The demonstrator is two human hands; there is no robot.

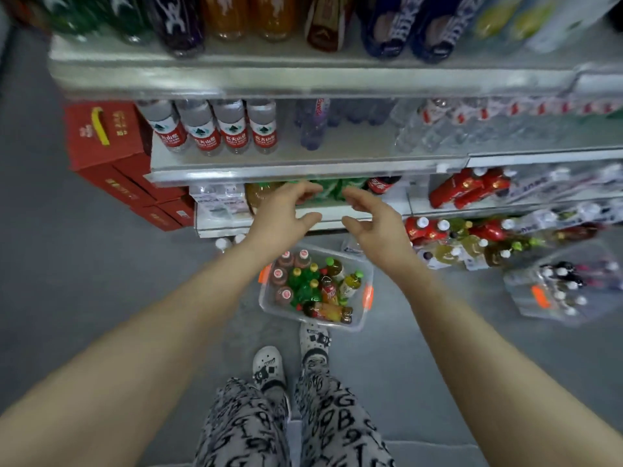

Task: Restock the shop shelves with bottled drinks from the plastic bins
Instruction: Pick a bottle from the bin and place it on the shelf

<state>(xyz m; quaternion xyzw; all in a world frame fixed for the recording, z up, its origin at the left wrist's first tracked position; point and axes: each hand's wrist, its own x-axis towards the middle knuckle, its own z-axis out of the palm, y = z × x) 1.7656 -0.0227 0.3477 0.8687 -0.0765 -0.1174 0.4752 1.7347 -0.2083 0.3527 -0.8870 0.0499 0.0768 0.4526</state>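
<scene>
A clear plastic bin (359,323) with orange latches stands on the floor in front of my feet, filled with several bottled drinks (312,286) with red, yellow and green caps. Above it my left hand (281,214) and my right hand (374,219) face each other with relaxed, spread fingers and hold nothing. Both reach toward green bottles (332,188) on a low shelf (332,214). A cola bottle (382,184) stands to the right of the green ones.
Water bottles (215,129) line the shelf above. Red cartons (108,136) are stacked at the left. A second clear bin (559,291) of bottles sits on the floor at the right, beside red and yellow drinks (458,237) on the bottom shelf.
</scene>
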